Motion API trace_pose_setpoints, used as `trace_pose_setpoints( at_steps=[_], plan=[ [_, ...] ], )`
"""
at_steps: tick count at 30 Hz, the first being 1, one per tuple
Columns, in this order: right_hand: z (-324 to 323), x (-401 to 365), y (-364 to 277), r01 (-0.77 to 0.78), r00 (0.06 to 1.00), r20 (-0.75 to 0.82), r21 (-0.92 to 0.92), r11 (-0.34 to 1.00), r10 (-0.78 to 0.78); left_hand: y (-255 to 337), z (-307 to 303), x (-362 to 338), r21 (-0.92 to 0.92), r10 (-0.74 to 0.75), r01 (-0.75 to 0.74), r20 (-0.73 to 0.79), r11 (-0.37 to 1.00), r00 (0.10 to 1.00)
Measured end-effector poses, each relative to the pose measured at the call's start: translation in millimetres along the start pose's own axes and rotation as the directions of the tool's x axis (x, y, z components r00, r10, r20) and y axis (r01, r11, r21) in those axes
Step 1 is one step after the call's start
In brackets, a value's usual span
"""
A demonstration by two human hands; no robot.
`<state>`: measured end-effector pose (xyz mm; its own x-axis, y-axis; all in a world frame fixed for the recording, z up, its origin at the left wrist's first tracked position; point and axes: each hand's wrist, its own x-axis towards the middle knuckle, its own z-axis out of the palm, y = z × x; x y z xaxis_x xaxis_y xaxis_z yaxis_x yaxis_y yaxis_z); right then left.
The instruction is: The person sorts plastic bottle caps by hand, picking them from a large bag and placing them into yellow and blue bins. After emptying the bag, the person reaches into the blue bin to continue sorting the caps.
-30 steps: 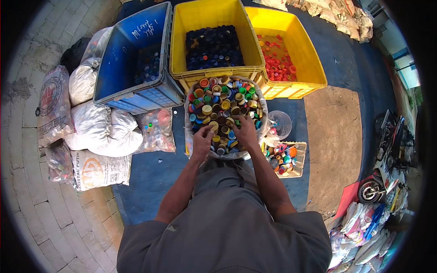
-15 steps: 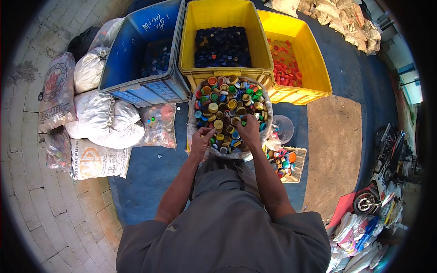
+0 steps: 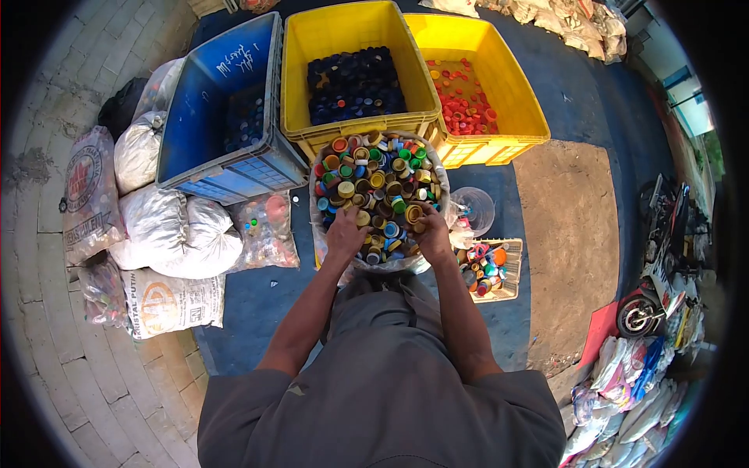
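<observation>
Mixed coloured bottle caps fill a round basket with a pale liner in front of my body. At the basket's near left part, my left hand has its fingers bent among the caps; a yellowish cap touches its fingertips. My right hand is at the near right part, its fingers curled beside a brown-gold cap. Whether either hand grips a cap is too small to tell.
Behind the basket stand a blue crate, a yellow crate with dark caps and a yellow crate with red caps. Filled sacks lie left. A clear tub and a small cap tray sit right.
The view has shifted, with crates and basket now further left in it. My hands have moved apart, and the right hand has gone toward the basket's near right edge.
</observation>
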<state>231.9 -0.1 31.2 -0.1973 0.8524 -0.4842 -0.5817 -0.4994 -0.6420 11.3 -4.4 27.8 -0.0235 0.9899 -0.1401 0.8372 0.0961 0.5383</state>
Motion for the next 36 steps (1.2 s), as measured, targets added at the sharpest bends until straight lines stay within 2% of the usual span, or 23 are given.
trace_pose_setpoints(
  at_steps=[3, 6, 9, 12, 14, 15, 16, 18, 19, 23, 25, 26, 27, 29, 30, 31, 34, 36],
  plan=[
    [-1, -2, 0, -0.021, 1.0, 0.018, 0.157, 0.987, 0.019, 4, -3, -1, -0.059, -0.045, 0.044, -0.003, 0.997, 0.999],
    [6, -5, -3, -0.04, 0.998, 0.056, 0.306, 0.951, 0.024, -3, -5, -1, -0.253, 0.001, -0.005, -0.016, 0.967, 1.0],
    [9, -4, -6, -0.05, 0.999, 0.038, 0.37, 0.928, 0.039, -8, -6, -6, -0.576, -0.036, -0.029, -0.101, 0.817, 0.994],
    [11, 4, -5, -0.076, 0.997, 0.057, 0.425, 0.902, 0.058, -18, -10, -10, -0.892, -0.149, 0.159, 0.105, 0.422, 0.983],
    [7, 12, 3, -0.091, 0.995, 0.087, 0.456, 0.885, 0.058, -27, -14, -16, -0.941, -0.188, 0.292, 0.259, 0.171, 0.947],
    [9, 13, 4, -0.105, 0.982, 0.186, 0.478, 0.872, 0.016, -33, -17, -20, -0.937, -0.197, 0.348, 0.334, 0.04, 0.922],
    [10, 14, 3, -0.073, 0.991, 0.137, 0.444, 0.893, 0.013, -38, -19, -23, -0.915, -0.196, 0.392, 0.403, -0.092, 0.894],
    [17, 14, -2, -0.017, 0.999, 0.041, 0.367, 0.93, 0.002, -46, -23, -28, -0.886, -0.166, 0.444, 0.461, -0.131, 0.872],
    [9, 21, -2, -0.01, 0.994, 0.105, 0.368, 0.93, -0.031, -49, -24, -29, -0.871, -0.149, 0.469, 0.488, -0.15, 0.86],
    [8, 35, -21, -0.05, 0.996, 0.083, 0.316, 0.947, 0.025, -45, -31, -31, -0.827, -0.234, 0.552, 0.56, -0.102, 0.795],
    [15, 47, -30, -0.024, 0.997, -0.073, -0.031, 0.999, 0.022, -41, -32, -30, -0.816, -0.25, 0.571, 0.573, -0.086, 0.781],
    [18, 52, -33, -0.027, 0.989, -0.148, -0.206, 0.978, -0.004, -39, -32, -29, -0.826, -0.25, 0.562, 0.553, -0.039, 0.795],
    [20, 57, -31, 0.056, 0.974, -0.165, -0.493, 0.868, -0.156, -37, -31, -27, -0.835, -0.248, 0.551, 0.532, 0.008, 0.81],
    [23, 64, -29, 0.196, 0.94, 0.025, -0.856, 0.479, -0.34, -36, -29, -26, -0.844, -0.236, 0.533, 0.506, 0.061, 0.829],
    [24, 68, -29, 0.248, 0.909, 0.149, -0.943, 0.22, -0.388, -35, -27, -24, -0.848, -0.226, 0.525, 0.5, 0.067, 0.836],
    [26, 73, -28, 0.329, 0.867, 0.275, -0.942, 0.062, -0.416, -35, -25, -23, -0.852, -0.217, 0.519, 0.494, 0.072, 0.842],
    [44, 67, -28, 0.262, 0.832, 0.315, -0.949, -0.177, -0.457, -27, -21, -20, -0.899, -0.22, 0.437, 0.419, 0.038, 0.881],
    [37, 80, -22, 0.249, 0.853, 0.29, -0.957, -0.152, -0.434, -28, -25, -18, -0.894, -0.203, 0.446, 0.444, -0.037, 0.873]
  ],
)
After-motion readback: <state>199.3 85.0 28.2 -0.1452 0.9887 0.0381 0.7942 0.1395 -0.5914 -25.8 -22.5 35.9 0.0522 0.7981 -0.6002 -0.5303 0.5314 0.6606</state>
